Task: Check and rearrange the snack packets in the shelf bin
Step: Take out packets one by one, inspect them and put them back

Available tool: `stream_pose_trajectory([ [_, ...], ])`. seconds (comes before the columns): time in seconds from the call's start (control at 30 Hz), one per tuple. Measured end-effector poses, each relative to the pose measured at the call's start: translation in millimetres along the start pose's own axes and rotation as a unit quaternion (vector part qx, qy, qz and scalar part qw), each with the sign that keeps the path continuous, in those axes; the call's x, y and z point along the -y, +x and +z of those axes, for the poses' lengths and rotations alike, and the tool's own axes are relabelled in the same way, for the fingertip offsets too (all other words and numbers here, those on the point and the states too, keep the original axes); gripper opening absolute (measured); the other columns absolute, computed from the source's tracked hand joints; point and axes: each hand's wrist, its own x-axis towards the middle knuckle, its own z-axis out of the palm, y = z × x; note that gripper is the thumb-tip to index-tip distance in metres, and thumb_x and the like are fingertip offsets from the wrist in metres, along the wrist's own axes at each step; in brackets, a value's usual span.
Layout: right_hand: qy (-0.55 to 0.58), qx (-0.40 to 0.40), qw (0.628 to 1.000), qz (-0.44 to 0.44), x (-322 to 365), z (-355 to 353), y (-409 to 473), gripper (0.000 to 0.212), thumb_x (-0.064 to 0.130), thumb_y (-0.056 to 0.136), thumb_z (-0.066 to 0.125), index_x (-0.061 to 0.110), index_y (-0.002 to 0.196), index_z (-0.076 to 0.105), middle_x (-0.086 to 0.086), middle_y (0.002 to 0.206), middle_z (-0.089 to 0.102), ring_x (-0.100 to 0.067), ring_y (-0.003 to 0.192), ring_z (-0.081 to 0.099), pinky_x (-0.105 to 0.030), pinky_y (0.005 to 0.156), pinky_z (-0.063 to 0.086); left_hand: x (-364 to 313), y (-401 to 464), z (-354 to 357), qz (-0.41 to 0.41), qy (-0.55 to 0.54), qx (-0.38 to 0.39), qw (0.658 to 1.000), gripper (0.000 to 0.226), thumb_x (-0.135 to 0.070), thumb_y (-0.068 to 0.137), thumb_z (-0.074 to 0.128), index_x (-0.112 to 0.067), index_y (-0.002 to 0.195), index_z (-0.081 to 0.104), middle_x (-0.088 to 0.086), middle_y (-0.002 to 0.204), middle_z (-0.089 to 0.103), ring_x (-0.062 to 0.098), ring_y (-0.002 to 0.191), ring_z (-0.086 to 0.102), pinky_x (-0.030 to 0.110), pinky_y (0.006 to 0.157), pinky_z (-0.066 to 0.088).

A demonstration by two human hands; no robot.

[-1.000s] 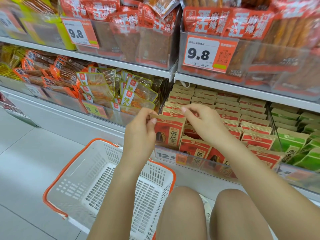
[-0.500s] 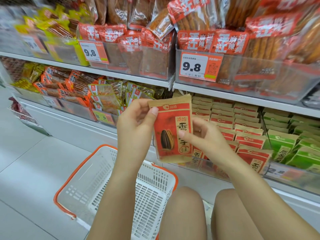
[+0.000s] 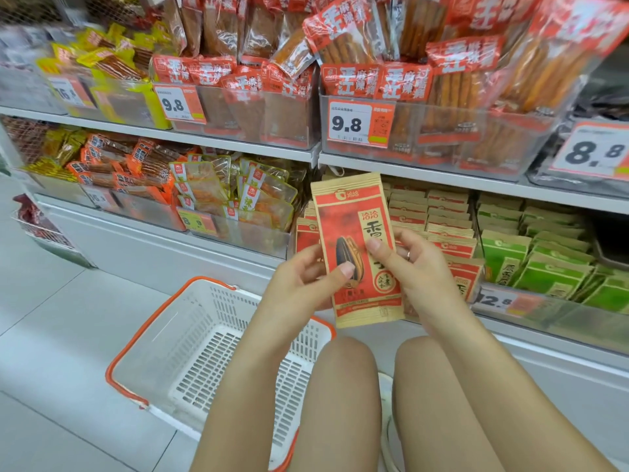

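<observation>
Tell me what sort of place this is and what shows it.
Most likely a supermarket or convenience-store snack aisle. Shelf bins are packed with snack packets, printed price tags hang on their fronts, and a white shopping basket with an orange rim sits on the tiled floor.

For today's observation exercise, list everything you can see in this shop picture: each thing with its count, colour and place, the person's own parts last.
held packet: one, red and tan, upright in front of the lower shelf
red packets: many, red and tan, rows in the lower shelf bin
green packets: many, green, right of the red ones
spicy stick bags: many, red, upper shelf bins
clear pouches: many, orange contents, lower shelf to the left
price tags: several, orange and white, on bin fronts
basket: one, white with orange rim, on the floor
left hand: fingers hold the packet's left edge
right hand: fingers hold its right edge
knees: two, bottom centre
</observation>
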Motion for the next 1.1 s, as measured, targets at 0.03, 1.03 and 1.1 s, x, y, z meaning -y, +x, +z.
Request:
stream_pose_trajectory([
  [0.03, 0.002, 0.002, 1.0, 0.002, 2.3, -1.1, -5.2, 0.019, 0.023, 0.084, 0.063, 0.017, 0.102, 0.064, -0.001, 0.083, 0.076, -0.016, 0.072, 0.073, -0.025, 0.062, 0.057, 0.9, -5.1, 3.7, 0.009, -0.011, -0.011, 1.0, 0.03, -0.013, 0.093, 0.062, -0.016, 0.123, 0.065, 0.004, 0.105, 0.076, 0.015, 0.089, 0.074, 0.023, 0.07, 0.056],
  [1.03, 0.108, -0.049, 0.993, 0.019, -13.6, -6.7, -158.0, 0.026, 0.023, 0.095, 0.051, 0.018, 0.115, 0.067, 0.002, 0.091, 0.074, -0.007, 0.075, 0.068, -0.019, 0.061, 0.052, 22.1, -123.6, 50.0, 0.065, -0.092, -0.072, 0.991, 0.036, -0.008, 0.096, 0.057, -0.015, 0.131, 0.06, 0.006, 0.115, 0.073, 0.014, 0.097, 0.07, 0.023, 0.074, 0.057],
  [1.1, 0.105, -0.055, 0.993, 0.008, -14.1, -5.2, -159.8, 0.024, 0.023, 0.095, 0.052, 0.02, 0.113, 0.067, 0.004, 0.088, 0.074, -0.006, 0.074, 0.069, -0.019, 0.061, 0.052, 24.2, -123.2, 53.6, 0.081, -0.075, -0.111, 0.988, 0.031, -0.005, 0.095, 0.058, -0.013, 0.125, 0.061, 0.003, 0.11, 0.074, 0.01, 0.093, 0.07, 0.019, 0.071, 0.056],
])
